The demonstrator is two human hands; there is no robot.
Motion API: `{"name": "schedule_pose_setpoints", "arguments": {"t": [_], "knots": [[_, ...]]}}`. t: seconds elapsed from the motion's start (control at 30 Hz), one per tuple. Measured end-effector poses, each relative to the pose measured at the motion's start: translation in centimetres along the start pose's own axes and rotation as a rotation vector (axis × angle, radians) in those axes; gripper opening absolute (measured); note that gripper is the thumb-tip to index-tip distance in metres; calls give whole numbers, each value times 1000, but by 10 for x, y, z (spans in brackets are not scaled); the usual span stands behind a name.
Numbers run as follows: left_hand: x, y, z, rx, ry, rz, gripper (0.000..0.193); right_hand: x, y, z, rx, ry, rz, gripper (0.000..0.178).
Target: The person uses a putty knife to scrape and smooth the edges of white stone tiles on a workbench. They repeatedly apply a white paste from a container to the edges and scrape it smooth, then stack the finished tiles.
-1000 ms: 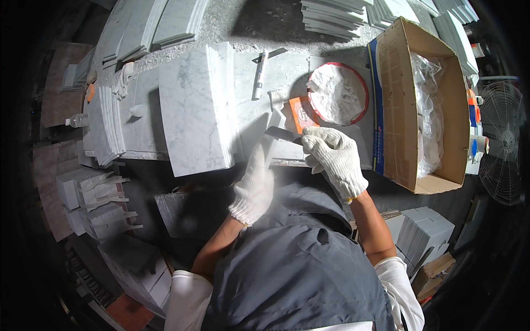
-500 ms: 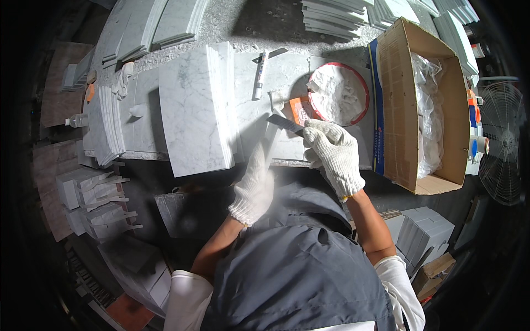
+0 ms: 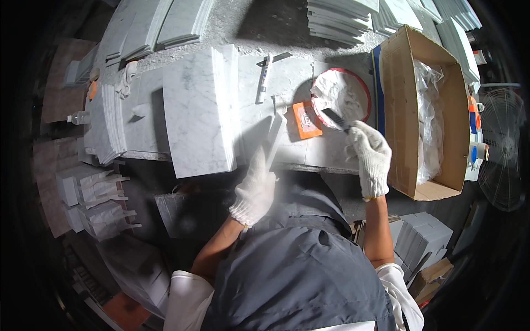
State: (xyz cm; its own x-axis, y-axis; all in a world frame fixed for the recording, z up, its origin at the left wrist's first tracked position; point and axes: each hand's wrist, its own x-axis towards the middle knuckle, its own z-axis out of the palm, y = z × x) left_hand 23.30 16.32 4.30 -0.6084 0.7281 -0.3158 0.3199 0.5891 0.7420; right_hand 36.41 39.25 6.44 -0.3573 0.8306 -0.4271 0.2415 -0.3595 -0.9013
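Observation:
My left hand (image 3: 255, 190), in a white knit glove, is closed on a thin pale tile (image 3: 276, 135) held on edge and seen almost edge-on, its far end over the workbench. My right hand (image 3: 371, 160), also gloved, pinches a putty knife (image 3: 334, 117). The dark blade points away and to the left, over the near edge of a round red-rimmed tub (image 3: 365, 84) of white paste (image 3: 343, 95). Whether the blade touches the paste I cannot tell. An orange packet (image 3: 306, 120) lies flat left of the tub.
Marble tiles stand on edge in a leaning row (image 3: 199, 116) left of my hands. A white marker (image 3: 265, 79) lies beyond them. An open cardboard box (image 3: 396, 105) with clear plastic is at the right, a fan (image 3: 503, 143) past it. More tile stacks (image 3: 337, 22) line the back.
My right hand has moved right with the putty knife, from beside the tile to the tub. The orange packet is now uncovered. My left hand holds the tile in nearly the same place.

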Motion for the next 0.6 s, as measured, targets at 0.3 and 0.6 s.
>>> {"name": "schedule_pose_setpoints", "arguments": {"t": [0.3,0.6], "knots": [[4,0,-2,-78,-37,-101,75,41,23,-19,-1038,139,-645,18],[4,2,-5,-52,7,-92,72,27,-26,-19,-970,109,-360,38]]}}
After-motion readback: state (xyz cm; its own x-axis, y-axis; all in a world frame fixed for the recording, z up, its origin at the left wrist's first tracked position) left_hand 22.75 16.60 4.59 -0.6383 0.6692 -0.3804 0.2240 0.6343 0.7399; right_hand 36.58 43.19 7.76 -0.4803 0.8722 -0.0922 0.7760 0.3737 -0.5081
